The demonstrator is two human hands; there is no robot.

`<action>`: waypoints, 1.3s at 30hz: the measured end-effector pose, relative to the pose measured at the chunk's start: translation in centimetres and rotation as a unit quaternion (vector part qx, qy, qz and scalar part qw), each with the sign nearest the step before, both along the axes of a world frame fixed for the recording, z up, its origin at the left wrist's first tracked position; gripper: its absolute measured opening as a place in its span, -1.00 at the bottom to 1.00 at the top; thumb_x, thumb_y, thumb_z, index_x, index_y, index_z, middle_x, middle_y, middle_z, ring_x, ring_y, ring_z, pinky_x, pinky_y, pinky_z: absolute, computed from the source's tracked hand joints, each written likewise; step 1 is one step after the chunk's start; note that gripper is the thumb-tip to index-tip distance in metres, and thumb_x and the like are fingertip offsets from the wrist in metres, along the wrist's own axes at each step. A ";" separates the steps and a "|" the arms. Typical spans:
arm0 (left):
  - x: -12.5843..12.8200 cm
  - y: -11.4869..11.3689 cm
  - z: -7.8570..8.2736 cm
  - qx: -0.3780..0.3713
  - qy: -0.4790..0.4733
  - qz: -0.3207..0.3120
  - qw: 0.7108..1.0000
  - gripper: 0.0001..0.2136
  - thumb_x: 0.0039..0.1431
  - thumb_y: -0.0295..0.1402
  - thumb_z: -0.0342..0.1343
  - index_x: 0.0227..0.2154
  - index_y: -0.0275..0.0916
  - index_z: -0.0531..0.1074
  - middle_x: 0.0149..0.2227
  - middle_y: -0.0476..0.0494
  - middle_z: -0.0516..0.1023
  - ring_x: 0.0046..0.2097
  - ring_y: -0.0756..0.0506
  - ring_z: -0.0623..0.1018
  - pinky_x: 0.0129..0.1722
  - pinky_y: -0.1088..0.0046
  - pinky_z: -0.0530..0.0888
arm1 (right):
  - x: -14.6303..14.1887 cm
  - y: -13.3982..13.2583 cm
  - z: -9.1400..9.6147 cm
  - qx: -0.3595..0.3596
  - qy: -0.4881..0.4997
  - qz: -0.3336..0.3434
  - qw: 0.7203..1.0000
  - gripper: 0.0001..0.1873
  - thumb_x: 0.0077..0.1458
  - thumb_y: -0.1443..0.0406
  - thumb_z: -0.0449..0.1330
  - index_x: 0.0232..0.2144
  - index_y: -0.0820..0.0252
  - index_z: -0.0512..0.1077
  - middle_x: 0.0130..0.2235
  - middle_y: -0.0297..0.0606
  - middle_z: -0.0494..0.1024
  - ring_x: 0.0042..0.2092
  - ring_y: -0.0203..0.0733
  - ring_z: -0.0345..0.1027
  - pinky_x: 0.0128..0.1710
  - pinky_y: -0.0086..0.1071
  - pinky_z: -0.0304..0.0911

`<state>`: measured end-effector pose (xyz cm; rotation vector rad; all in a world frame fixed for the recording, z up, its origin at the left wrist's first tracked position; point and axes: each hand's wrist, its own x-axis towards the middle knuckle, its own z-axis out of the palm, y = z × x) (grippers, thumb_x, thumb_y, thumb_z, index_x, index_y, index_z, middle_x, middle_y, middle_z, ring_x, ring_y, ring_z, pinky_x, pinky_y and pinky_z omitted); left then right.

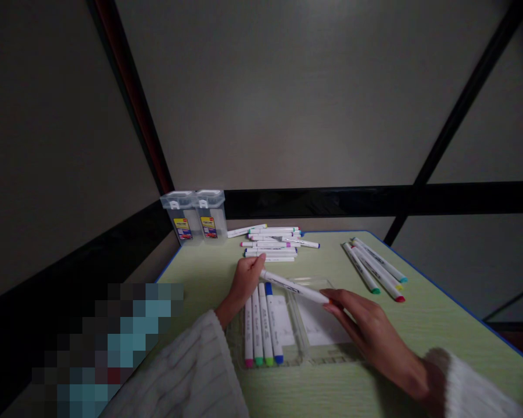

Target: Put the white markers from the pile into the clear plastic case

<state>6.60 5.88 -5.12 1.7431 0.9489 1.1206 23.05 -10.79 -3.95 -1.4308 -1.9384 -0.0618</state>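
Note:
A white marker (293,285) with an orange end is held slanted above the table between my two hands. My left hand (245,278) is closed on its far left end. The fingers of my right hand (370,325) pinch the orange end. Below lies an opened clear plastic case (303,342), flat on the table. Several white markers (267,328) with pink, green and blue ends stand side by side in its left half. White paper (320,322) shows in the right half, partly covered by my right hand.
Behind the case is a loose pile of white markers (272,245). More markers (372,267) with coloured ends lie at the right. Two lidded clear boxes (211,223) stand at the back left. The green table (431,325) has a blue edge, with walls close behind.

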 end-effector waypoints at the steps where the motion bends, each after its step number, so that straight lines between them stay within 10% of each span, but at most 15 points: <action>1: 0.0 0.0 0.0 -0.001 -0.001 -0.001 1.000 -0.62 -0.03 -0.13 -0.08 -0.79 -0.25 0.09 -0.75 0.09 0.06 -0.62 0.08 0.12 -0.60 0.53 0.07 | 0.0 0.0 0.0 0.004 -0.004 0.005 1.000 -0.82 0.17 0.29 -0.08 -0.22 0.18 0.28 -0.38 -0.26 0.44 -0.33 -0.26 0.37 -0.37 -0.42 0.26; 39: 0.3 -0.4 -0.1 0.064 0.077 -0.067 0.993 -0.86 -0.09 -0.39 0.01 -0.64 -0.32 0.36 -0.63 0.02 0.33 -0.51 0.04 0.30 -0.49 0.55 0.22 | -2.8 -0.8 1.2 0.090 -0.161 0.138 0.973 -0.81 0.16 0.35 -0.04 -0.37 0.27 0.36 -0.54 -0.33 0.37 -0.48 -0.31 0.21 -0.44 -0.38 0.10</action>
